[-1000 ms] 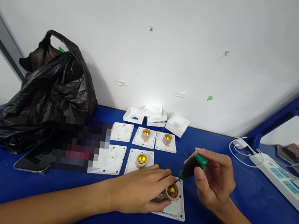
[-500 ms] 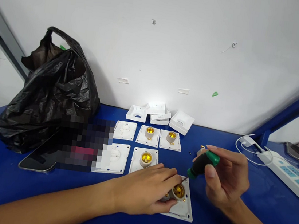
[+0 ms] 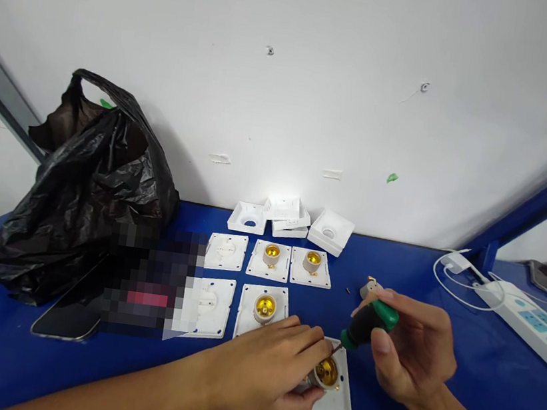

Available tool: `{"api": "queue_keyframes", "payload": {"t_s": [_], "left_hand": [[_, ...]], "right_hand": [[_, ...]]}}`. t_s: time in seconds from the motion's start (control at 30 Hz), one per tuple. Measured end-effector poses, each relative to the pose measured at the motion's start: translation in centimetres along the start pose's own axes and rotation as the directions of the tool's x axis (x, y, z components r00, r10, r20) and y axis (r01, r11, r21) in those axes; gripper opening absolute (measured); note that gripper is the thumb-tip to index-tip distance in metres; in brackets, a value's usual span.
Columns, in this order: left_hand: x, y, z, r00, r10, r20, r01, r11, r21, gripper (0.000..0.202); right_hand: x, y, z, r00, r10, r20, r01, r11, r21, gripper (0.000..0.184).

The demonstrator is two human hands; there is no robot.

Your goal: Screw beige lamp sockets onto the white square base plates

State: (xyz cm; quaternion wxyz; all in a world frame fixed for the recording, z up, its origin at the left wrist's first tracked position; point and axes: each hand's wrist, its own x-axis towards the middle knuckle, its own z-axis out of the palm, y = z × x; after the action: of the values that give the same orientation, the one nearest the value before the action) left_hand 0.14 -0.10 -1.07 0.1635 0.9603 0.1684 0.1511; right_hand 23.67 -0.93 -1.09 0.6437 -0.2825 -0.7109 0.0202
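Lamp-holder socket (image 3: 325, 372) on its white plate (image 3: 338, 405), lying on the blue counter (image 3: 429, 400), is being pinched by the left hand (image 3: 266, 372); a green-handled screwdriver (image 3: 367, 322) is being gripped in the right hand's (image 3: 415, 355) closed fingers, its tip angled at the socket.

Illumination is bright, even and diffuse. The white wall (image 3: 321, 70) is near overexposure, with a glare patch at 6 o'clock on it, just above the white covers (image 3: 292, 219). The black bag (image 3: 84, 187) casts a soft shadow toward 3 o'clock. Focus is sharp centrally. Wide-angle distortion bends the blue frame (image 3: 540, 206) and the table edge. A pixelated block sits beside the bag.
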Motion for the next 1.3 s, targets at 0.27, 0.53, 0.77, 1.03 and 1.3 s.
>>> {"api": "queue_keyframes", "payload": {"t_s": [0.27,0.53,0.77,1.03,1.3], "left_hand": [[0.1,-0.3,0.2,1.000,-0.006,0.030,0.007,1.000,-0.025,0.033],[0.0,0.3,-0.5,1.000,-0.012,-0.003,0.012,1.000,0.002,0.035],[0.1,0.3,-0.5,1.000,-0.030,0.003,0.030,0.999,-0.017,0.029],[0.2,0.1,-0.4,0.999,-0.039,0.002,0.039,0.997,-0.070,0.020],[0.3,0.3,-0.6,0.999,-0.050,-0.008,0.049,0.996,-0.068,0.018]], "right_hand": [[0.1,0.1,-0.1,1.000,-0.026,-0.011,0.025,0.998,-0.051,0.042],[0.7,-0.2,-0.1,0.998,-0.052,-0.025,0.050,0.996,-0.074,0.050],[1.2,-0.6,-0.3,0.991,-0.067,0.116,0.079,0.992,-0.098,0.049],[1.8,-0.9,-0.1,0.984,-0.087,0.155,0.104,0.989,-0.101,0.045],[1.7,-0.5,-0.2,0.985,-0.053,0.167,0.069,0.993,-0.091,0.044]]}}
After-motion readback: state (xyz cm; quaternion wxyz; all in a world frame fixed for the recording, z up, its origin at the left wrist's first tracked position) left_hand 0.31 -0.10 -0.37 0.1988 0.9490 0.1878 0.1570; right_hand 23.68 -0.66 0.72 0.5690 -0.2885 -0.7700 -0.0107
